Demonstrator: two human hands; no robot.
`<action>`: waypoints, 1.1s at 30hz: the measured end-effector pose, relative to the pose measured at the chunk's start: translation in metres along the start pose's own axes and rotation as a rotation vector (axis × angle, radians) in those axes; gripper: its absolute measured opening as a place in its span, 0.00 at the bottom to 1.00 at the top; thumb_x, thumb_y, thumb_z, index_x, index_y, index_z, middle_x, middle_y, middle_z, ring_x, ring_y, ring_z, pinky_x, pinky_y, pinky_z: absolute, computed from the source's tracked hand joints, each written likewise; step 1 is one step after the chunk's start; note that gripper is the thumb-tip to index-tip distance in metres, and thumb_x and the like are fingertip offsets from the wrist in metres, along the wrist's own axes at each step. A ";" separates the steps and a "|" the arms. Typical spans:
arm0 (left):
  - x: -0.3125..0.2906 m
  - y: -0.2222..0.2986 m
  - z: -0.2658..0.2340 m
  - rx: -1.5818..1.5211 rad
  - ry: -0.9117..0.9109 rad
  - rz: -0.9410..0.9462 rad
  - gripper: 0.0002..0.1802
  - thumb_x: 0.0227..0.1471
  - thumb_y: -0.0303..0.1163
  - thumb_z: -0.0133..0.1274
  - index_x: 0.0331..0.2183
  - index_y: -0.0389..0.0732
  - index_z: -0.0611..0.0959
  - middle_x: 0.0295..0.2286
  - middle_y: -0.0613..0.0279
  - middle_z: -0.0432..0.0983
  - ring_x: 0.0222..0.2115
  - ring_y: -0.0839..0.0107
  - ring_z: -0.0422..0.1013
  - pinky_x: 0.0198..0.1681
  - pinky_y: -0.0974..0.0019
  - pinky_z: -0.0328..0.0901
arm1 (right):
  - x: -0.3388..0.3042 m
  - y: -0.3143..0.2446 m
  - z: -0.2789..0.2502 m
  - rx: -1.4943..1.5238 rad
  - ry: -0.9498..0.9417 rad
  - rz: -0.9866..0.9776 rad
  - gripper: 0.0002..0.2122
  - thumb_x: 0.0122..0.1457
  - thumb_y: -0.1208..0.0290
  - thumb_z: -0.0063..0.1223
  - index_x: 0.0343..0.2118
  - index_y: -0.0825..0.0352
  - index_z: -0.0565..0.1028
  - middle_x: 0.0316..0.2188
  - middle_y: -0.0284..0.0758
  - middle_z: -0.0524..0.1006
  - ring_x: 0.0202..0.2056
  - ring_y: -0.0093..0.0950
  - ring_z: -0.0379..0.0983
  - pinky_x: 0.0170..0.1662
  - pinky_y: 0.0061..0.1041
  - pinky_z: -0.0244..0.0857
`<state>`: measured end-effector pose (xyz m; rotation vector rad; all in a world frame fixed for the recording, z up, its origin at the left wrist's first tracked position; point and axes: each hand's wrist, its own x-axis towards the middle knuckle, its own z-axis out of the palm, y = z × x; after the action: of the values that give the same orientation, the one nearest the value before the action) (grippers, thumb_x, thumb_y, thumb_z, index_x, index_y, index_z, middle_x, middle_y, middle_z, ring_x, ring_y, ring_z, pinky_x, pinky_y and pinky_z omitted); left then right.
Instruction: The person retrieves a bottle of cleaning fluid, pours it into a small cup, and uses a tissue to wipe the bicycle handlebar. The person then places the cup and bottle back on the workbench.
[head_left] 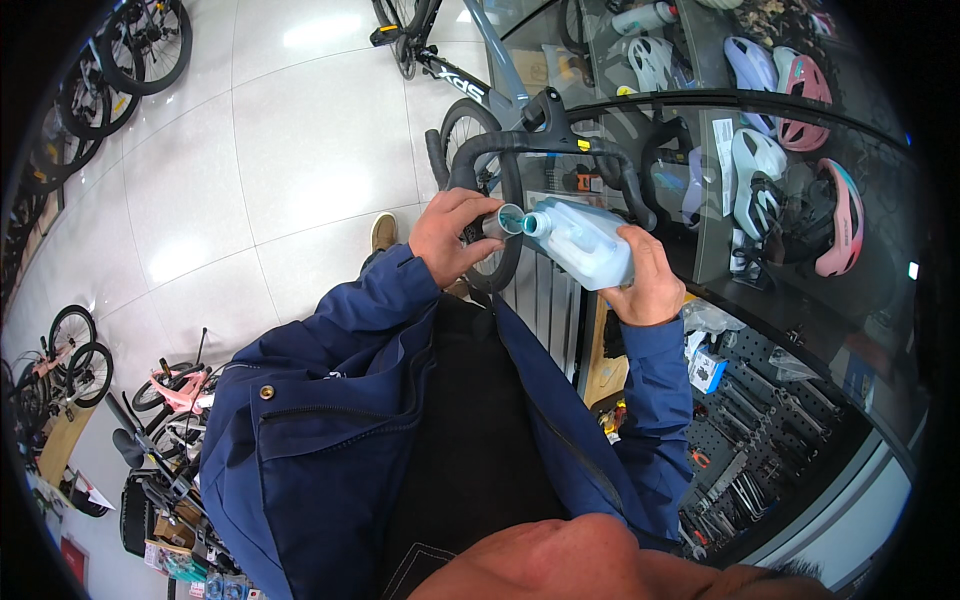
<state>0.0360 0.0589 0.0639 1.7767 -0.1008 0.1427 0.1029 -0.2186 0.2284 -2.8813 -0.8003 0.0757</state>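
My left hand (448, 236) is closed around a small silvery metal cup (495, 224), its rim turned toward the right. Blue-green liquid shows at the cup's opening. My right hand (648, 278) grips a translucent white plastic jug (590, 245) by its base end. The jug lies tilted on its side, and its blue-green mouth (531, 224) is right at the cup's rim. A thin stream between the two is hard to make out. Just beyond both hands are the black drop handlebars (520, 142) of a grey-blue road bike (505, 65).
A glass display case (700, 100) with several helmets (838, 215) stands at the right. Below it hangs a pegboard with wrenches and other tools (745, 440). More bikes (145, 45) line the left side of the tiled floor (300, 150). A pink bike (185, 392) stands at lower left.
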 end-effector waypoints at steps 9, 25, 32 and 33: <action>0.001 0.001 -0.001 -0.002 -0.008 0.005 0.30 0.45 0.29 0.73 0.52 0.45 0.84 0.46 0.56 0.79 0.48 0.55 0.74 0.54 0.57 0.69 | 0.001 -0.001 -0.001 -0.010 -0.006 -0.002 0.35 0.38 0.72 0.76 0.55 0.60 0.76 0.52 0.37 0.80 0.47 0.43 0.81 0.46 0.36 0.79; 0.001 0.000 0.000 -0.029 0.011 0.014 0.31 0.42 0.30 0.73 0.51 0.45 0.84 0.45 0.56 0.79 0.46 0.52 0.73 0.52 0.54 0.67 | 0.001 0.002 -0.001 0.073 0.002 0.003 0.37 0.36 0.70 0.79 0.55 0.60 0.76 0.52 0.39 0.79 0.48 0.43 0.81 0.48 0.35 0.78; 0.000 -0.004 0.001 -0.020 0.020 0.036 0.31 0.42 0.30 0.73 0.51 0.45 0.84 0.45 0.55 0.79 0.46 0.52 0.73 0.52 0.54 0.68 | -0.001 0.008 0.001 0.189 0.004 0.038 0.36 0.38 0.71 0.78 0.56 0.61 0.76 0.51 0.41 0.80 0.49 0.42 0.81 0.51 0.34 0.77; 0.000 -0.004 0.002 -0.018 0.019 0.032 0.31 0.42 0.30 0.73 0.51 0.45 0.84 0.45 0.55 0.79 0.46 0.52 0.73 0.52 0.54 0.68 | -0.001 0.007 0.001 0.196 0.004 0.045 0.36 0.38 0.71 0.78 0.56 0.62 0.76 0.51 0.41 0.80 0.49 0.41 0.82 0.51 0.34 0.77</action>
<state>0.0371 0.0583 0.0595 1.7559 -0.1161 0.1810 0.1060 -0.2250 0.2261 -2.7139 -0.6858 0.1456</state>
